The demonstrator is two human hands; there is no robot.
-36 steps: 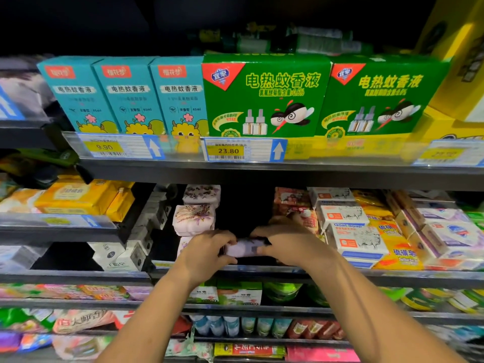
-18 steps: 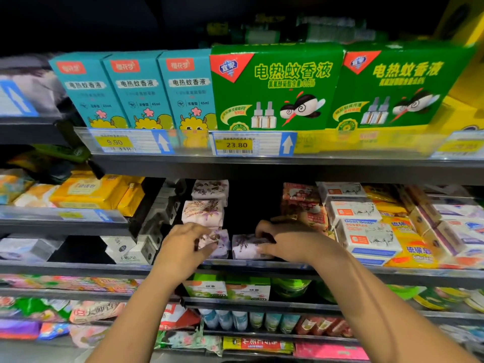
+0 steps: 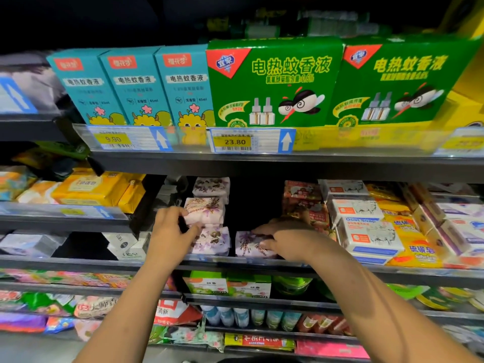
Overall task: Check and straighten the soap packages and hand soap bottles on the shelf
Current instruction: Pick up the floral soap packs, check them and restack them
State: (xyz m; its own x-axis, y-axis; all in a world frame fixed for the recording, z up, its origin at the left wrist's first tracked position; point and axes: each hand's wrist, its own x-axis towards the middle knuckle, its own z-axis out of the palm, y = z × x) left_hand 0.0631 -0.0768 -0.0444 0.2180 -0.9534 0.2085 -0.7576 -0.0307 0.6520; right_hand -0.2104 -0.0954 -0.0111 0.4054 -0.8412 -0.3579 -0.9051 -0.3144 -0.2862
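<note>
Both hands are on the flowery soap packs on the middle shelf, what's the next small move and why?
Probably nudge the lavender pack under the right hand leftward, against the front floral pack the left hand touches. A narrow dark gap separates them, so the row isn't yet snug.

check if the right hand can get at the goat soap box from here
Probably yes. The Goat Soap box stands at the shelf front just right of the right hand, nothing between them, though that hand grips the lavender soap package.

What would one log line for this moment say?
shelf straightening | left hand grips stacked white floral-wrapped soap package | right hand holds white lavender-print soap package on dark shelf
</note>
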